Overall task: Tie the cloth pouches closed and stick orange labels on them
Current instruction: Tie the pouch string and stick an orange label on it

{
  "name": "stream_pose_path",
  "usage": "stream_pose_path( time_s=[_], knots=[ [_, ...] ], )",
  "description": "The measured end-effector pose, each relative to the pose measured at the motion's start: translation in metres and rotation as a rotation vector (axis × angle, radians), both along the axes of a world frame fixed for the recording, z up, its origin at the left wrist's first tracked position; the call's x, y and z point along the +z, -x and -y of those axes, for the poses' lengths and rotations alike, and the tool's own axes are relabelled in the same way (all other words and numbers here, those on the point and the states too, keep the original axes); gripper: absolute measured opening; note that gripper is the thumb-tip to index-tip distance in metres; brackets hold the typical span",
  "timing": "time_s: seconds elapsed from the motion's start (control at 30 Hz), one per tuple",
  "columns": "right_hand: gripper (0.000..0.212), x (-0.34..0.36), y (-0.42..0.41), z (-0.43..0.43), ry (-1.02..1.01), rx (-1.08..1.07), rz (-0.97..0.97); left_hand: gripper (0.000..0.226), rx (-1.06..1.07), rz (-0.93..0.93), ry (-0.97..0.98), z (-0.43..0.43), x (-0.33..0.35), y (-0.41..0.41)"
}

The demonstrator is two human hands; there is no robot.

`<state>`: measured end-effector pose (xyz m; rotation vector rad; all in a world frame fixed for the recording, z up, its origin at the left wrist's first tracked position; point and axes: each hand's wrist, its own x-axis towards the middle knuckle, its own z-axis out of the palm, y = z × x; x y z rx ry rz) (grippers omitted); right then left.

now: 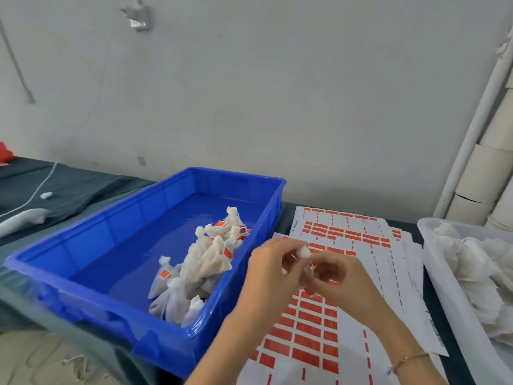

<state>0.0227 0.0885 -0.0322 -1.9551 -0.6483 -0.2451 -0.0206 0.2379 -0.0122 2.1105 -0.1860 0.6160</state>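
Observation:
Both hands meet above the label sheets, holding one small white cloth pouch [303,252] whose gathered top pokes up between the fingers. My left hand [270,269] pinches it from the left. My right hand [340,277] grips it from the right, with thin string ends showing by the fingers. Most of the pouch is hidden by the hands. Orange labels [306,333] lie in rows on white backing sheets under the hands. A blue bin [116,245] to the left holds several tied pouches [202,266] with orange labels on them.
More partly used label sheets [347,232] spread toward the wall. At the right, a white tub [441,279] holds loose white cloth pouches [477,262]. Dark cloth covers the table; a white cord and scraps lie far left. Cardboard rolls lean at the right wall.

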Motion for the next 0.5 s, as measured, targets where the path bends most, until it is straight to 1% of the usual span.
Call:
stream_pose_path(
  time_s=[0.07,0.13,0.2,0.27,0.37,0.4,0.5],
  knots=[
    [0.021,0.02,0.007,-0.021,-0.035,0.114,0.008,0.021,0.001,0.04,-0.06,-0.024,0.024,0.016],
    [0.021,0.036,0.011,-0.044,-0.03,0.224,0.007,0.019,0.032,0.062,-0.067,-0.051,0.044,0.029],
    [0.017,0.048,0.011,-0.07,0.006,0.261,0.02,0.016,0.083,0.042,-0.064,-0.08,0.057,0.036],
    [0.017,0.055,0.008,-0.098,0.013,0.236,0.049,0.012,0.133,-0.042,-0.117,-0.109,0.065,0.038],
    [0.031,0.06,-0.002,-0.136,0.013,0.164,0.091,0.014,0.183,-0.165,-0.181,-0.143,0.063,0.029],
    [0.033,0.06,-0.006,-0.147,0.035,0.154,0.096,0.014,0.204,-0.172,-0.186,-0.151,0.061,0.024],
    [0.032,0.056,-0.019,-0.17,0.104,0.125,0.107,0.015,0.28,-0.153,-0.206,-0.167,0.054,0.006]
  ],
)
